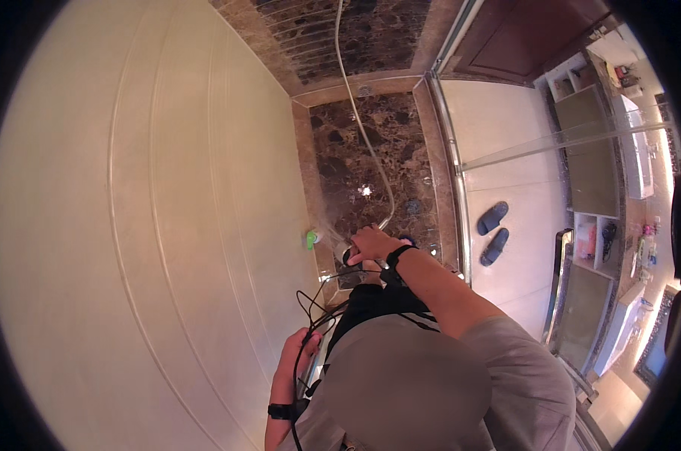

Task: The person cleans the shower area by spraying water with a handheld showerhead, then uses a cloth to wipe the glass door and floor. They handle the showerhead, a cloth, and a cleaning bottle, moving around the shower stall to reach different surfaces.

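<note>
My right hand (374,246) is closed around a handheld shower head (349,255), only partly visible under the fingers. From that hand a pale shower hose (369,146) runs up across the dark marble floor (346,158). What looks like water spray spreads from the shower head towards the wall, near a bottle with a green top (311,240) standing by the wall's foot. My left hand (302,345) is low at the left side of my body, its fingers curled beside black cables (312,315). Whether it holds anything cannot be told.
The tall cream wall (205,169) rises close on the left. A glass shower screen with a metal rail (452,152) bounds the right. Beyond it lie dark slippers (492,219) on pale tiles, beside a vanity cabinet (593,163). A floor drain (412,207) lies near the hose.
</note>
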Tool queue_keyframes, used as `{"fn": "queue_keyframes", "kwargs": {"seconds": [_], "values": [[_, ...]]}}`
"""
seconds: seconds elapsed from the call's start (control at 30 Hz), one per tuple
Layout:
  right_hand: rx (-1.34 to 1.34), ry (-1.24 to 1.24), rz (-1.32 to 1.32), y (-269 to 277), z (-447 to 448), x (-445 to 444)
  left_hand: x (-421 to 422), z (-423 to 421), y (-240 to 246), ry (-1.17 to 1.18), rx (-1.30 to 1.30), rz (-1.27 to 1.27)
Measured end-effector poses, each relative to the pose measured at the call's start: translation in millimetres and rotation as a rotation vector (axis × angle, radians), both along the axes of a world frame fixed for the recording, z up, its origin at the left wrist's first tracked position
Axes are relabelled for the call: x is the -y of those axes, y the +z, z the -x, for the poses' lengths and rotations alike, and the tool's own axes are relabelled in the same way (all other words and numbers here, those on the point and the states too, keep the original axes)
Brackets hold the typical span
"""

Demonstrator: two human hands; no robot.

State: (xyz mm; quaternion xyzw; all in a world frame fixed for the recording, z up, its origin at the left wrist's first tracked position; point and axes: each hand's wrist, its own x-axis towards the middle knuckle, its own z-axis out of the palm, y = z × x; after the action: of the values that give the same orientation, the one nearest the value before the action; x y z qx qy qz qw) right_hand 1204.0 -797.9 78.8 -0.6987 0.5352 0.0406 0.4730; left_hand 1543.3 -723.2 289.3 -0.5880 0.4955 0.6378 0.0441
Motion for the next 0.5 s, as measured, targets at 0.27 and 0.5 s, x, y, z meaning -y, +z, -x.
{"fn": "queue_keyframes", "kwargs": {"seconds": [0.27,0.5], "values": [[-0.544,0.017,-0.137,-6,72,-14,1,8,-6,0.061,-0.094,-0.001],[-0.844,0.016,-0.26,-25,189,-53,0,37,4,0.149,-0.096,-0.027]]}}
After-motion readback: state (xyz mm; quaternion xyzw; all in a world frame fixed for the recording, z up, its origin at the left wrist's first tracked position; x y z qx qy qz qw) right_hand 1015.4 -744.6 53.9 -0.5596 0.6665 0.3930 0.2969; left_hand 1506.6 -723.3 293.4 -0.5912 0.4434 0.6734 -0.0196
